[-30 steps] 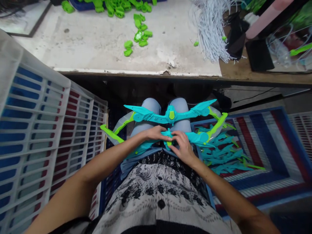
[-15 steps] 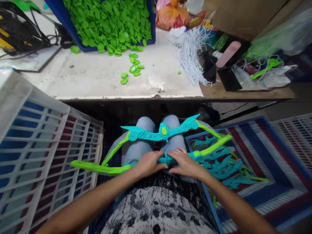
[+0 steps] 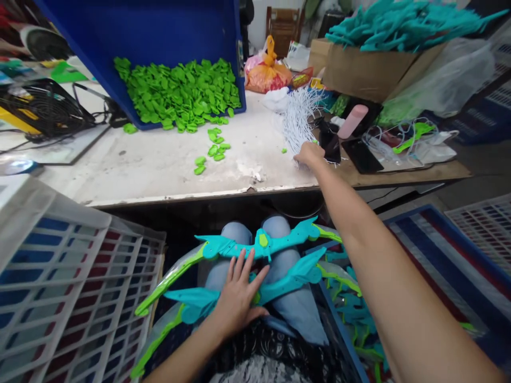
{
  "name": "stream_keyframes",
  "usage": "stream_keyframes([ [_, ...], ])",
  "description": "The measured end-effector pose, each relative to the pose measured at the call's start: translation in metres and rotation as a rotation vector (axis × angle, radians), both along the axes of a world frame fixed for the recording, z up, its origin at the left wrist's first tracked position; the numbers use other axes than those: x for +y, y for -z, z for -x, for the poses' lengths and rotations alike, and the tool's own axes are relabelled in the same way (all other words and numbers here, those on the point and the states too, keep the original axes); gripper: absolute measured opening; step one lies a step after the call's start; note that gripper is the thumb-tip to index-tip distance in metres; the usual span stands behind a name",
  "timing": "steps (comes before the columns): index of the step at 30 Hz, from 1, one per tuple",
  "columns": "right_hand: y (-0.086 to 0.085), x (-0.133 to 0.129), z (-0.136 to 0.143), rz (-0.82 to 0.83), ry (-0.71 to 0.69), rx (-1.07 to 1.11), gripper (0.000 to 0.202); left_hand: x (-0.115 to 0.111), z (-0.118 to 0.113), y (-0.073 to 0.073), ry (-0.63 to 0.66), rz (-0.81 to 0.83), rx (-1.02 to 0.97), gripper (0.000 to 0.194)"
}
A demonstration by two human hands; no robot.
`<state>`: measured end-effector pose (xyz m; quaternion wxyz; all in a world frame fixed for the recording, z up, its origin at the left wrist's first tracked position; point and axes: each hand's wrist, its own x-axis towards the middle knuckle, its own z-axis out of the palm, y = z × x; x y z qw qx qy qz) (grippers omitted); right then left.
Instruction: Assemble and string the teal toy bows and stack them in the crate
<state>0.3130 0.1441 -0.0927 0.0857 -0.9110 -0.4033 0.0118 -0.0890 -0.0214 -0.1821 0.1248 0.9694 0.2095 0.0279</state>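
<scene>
Two turquoise toy bows with green limbs lie across my lap, a farther bow (image 3: 239,247) and a nearer bow (image 3: 285,284). My left hand (image 3: 239,292) rests palm down with fingers spread over the middle of the nearer bow, its fingertips reaching the farther one. Out on the table, my right hand (image 3: 311,155) is at the near end of a bundle of white strings (image 3: 297,119), fingers bent together; whatever they pinch is too small to make out.
A blue bin (image 3: 139,123) of green pieces stands on the white table (image 3: 159,170), loose green pieces before it. A cardboard box (image 3: 359,72) of turquoise parts, a phone (image 3: 362,156) and bags are at the right. White crate (image 3: 91,255) at left; blue crate (image 3: 339,324) of bows at right.
My right hand has left the nearer bow and reached forward to the strings. My left hand has opened flat over the bows. The view has tilted up, and the nearer bow's limbs now point toward me.
</scene>
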Motion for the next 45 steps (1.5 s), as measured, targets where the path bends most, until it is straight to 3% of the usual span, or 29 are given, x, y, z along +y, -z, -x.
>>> stream_keyframes([
  [3, -0.006, 0.013, -0.015, 0.132, -0.013, 0.071, 0.045, 0.015, -0.014, 0.002, 0.001, 0.032, 0.048, 0.113],
  [6, -0.013, 0.013, -0.026, 0.166, 0.009, 0.229, 0.025, 0.019, -0.013, 0.005, -0.011, 0.036, 0.082, 0.098],
  [8, -0.018, 0.007, -0.030, 0.095, 0.050, 0.370, 0.016, 0.018, -0.009, 0.005, -0.034, 0.020, 0.097, 0.087],
  [13, -0.024, -0.037, -0.030, -0.130, 0.058, 0.755, 0.024, 0.016, -0.001, 0.002, -0.118, -0.018, 0.132, 0.076],
  [17, -0.015, -0.119, -0.015, -0.215, 0.002, 1.043, 0.027, 0.020, 0.000, 0.002, -0.117, -0.053, 0.163, 0.069],
  [22, 0.019, -0.267, 0.030, -0.158, -0.016, 1.349, 0.032, 0.026, 0.001, 0.000, -0.072, -0.096, 0.174, 0.064],
  [26, 0.048, -0.369, 0.066, -0.294, 0.204, 1.465, 0.034, 0.018, -0.008, -0.015, -0.051, -0.095, 0.034, 0.052],
  [29, 0.064, -0.412, 0.082, -0.482, 0.378, 1.447, 0.034, -0.004, -0.028, -0.035, 0.000, 0.040, -0.164, 0.039],
  [33, 0.074, -0.428, 0.098, -0.671, 0.479, 1.366, 0.033, -0.050, -0.077, -0.044, 0.150, 0.543, -0.249, 0.030],
  [37, 0.074, -0.414, 0.119, -0.879, 0.554, 1.358, 0.034, -0.092, -0.138, -0.020, 0.089, 1.088, -0.167, 0.049],
  [41, 0.079, -0.400, 0.136, -0.981, 0.565, 1.308, 0.034, -0.112, -0.175, 0.003, -0.047, 1.277, -0.144, 0.023],
  [45, 0.090, -0.395, 0.142, -0.971, 0.552, 1.208, 0.031, -0.116, -0.181, 0.008, -0.218, 1.477, -0.092, 0.021],
])
